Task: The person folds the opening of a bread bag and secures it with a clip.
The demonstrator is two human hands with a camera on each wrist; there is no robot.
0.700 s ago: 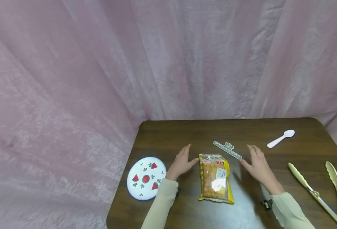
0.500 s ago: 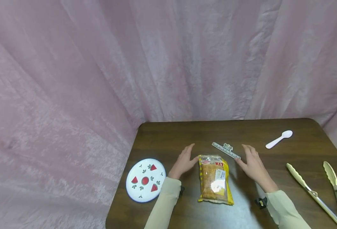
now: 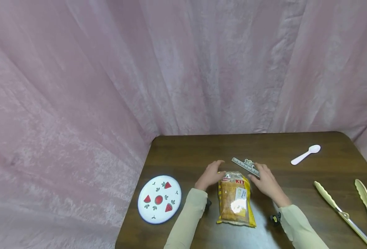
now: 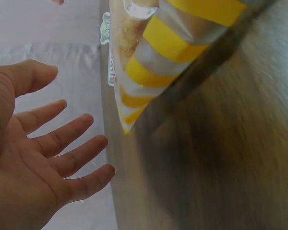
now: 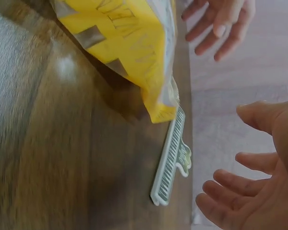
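Head view showed two pale sleeves (image 3: 186, 218) nearest, at eight and four o'clock from a yellow-edged packet (image 3: 235, 199), which lay face-up on the brown table (image 3: 195, 148) between the forearms. Metal tongs (image 3: 346, 216) lay at three o'clock from it, well apart, their arms spread. A round white plate (image 3: 159, 199) with a blue rim and red fruit print lay at nine o'clock. The left hand (image 3: 209, 176) hung at ten o'clock and the right hand (image 3: 265, 181) at two. Both were released: the wrist views showed their fingers spread and relaxed, apart from the packet and holding nothing. Just past the packet's top edge, toward one o'clock, lay a long-jawed clip (image 3: 245, 166), its near end partly hidden by the right hand in the head view. Farther off, a white spoon (image 3: 306, 154) lay at two o'clock; beyond the table hung a pink curtain (image 3: 208, 69).
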